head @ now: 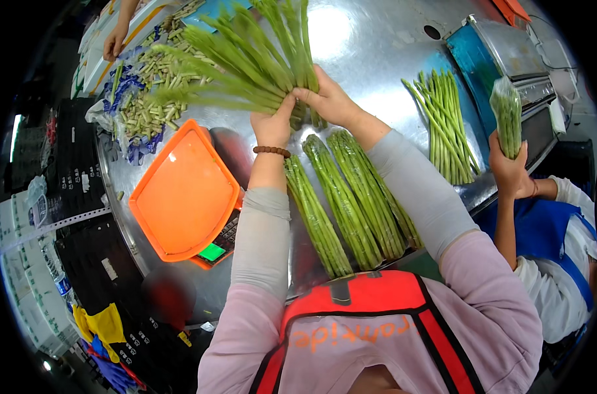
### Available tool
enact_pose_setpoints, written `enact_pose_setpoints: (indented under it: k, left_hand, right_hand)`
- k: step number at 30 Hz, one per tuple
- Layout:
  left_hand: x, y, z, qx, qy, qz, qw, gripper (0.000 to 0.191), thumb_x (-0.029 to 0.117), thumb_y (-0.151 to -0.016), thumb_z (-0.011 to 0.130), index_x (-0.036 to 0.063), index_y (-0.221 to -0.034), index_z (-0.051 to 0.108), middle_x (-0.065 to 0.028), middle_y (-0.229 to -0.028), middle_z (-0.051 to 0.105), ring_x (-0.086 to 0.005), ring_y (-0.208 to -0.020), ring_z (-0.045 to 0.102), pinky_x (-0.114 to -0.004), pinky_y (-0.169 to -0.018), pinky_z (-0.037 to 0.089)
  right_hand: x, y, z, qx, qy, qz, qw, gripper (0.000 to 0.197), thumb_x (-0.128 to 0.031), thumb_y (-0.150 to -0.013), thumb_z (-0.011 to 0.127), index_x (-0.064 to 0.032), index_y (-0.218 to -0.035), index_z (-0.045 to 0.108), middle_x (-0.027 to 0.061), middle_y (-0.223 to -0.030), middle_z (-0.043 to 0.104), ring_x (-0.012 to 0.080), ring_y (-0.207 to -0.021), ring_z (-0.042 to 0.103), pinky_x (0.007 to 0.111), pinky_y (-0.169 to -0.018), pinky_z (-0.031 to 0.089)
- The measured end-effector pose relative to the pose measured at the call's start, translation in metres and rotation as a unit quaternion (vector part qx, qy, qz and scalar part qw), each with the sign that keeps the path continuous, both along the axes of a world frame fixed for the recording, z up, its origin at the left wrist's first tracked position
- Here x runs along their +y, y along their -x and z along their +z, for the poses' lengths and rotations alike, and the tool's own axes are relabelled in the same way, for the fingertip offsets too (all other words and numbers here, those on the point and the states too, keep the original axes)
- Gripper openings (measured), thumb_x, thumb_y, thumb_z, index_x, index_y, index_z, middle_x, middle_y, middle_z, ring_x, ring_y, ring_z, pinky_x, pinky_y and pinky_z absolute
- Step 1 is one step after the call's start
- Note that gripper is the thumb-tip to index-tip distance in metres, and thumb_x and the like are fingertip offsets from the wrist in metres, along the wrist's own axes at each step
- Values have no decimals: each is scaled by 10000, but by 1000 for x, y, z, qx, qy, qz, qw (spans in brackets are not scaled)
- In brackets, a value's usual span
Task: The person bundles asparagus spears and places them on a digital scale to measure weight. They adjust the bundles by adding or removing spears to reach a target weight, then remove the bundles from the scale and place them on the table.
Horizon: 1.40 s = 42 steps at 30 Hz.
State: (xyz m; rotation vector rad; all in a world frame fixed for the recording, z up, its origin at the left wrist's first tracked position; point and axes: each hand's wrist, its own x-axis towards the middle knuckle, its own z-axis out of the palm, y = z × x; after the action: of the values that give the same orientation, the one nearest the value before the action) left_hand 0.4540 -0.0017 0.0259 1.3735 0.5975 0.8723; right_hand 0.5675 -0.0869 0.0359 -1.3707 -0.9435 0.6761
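Asparagus spears (259,64) fan out from between my two hands, their far ends blurred by motion. My left hand (272,122), with a brown beaded bracelet at the wrist, grips the left part of the spears. Around the upright spears on the right, my right hand (335,101) is closed, its thumb meeting the left thumb. Some stalk ends show beneath the hands. Nearer my body, several asparagus bundles in clear film (345,202) lie side by side on the metal table (377,29), partly covered by my right arm.
On the left stands a scale with an orange tray (187,197). Cut asparagus stalk pieces (150,108) lie heaped behind it, near another person's hand (115,42). To the right are loose asparagus spears (446,128), a metal machine (505,49) and a co-worker's hand (505,165) holding a wrapped bundle (506,118).
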Motion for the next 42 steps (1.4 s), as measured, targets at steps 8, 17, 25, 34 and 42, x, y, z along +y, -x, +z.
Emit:
enact_pose_setpoints:
  k: [8,17,25,34,42]
  left_hand:
    - [31,60,137,82,-26,-143,986,291,100,-779,689,-12,-1041,626,-67,-947,660,-132,-824,614,-266,-721,487]
    - [120,221,177,395,-77,-358,842,398,155,-781,707,4,-1131,594,-51,-1036,644,-125,-914,587,-293,-833,464]
    - [183,245,133,655,-234,-386,606,566,380,-701,749,101,-1170,597,-109,-1045,653,-216,-938,610,-351,-869,452]
    - [191,245,142,592,-199,-447,640,611,349,-713,731,93,-1230,530,-119,-1088,629,-212,-981,592,-347,-872,450]
    - [164,258,149,529,-198,-409,717,838,402,-687,749,106,-1369,362,-129,-1265,532,-236,-1160,507,-355,-979,384]
  right_hand:
    - [8,79,99,66,-139,-86,984,395,-187,-872,595,26,-1168,443,133,-1049,610,190,-953,582,313,-835,465]
    - [55,290,93,409,-91,-91,903,305,-61,-906,525,-15,-1200,460,86,-1153,549,182,-1045,522,327,-907,424]
    - [120,361,44,389,-18,-216,895,338,-110,-909,523,10,-1217,451,116,-1146,556,208,-1026,539,343,-861,444]
    - [99,292,85,103,405,52,907,706,-639,-860,368,18,-968,603,142,-764,621,217,-562,588,311,-459,446]
    - [72,280,79,253,370,124,885,518,-475,-867,534,39,-864,597,106,-717,604,156,-568,600,226,-438,414]
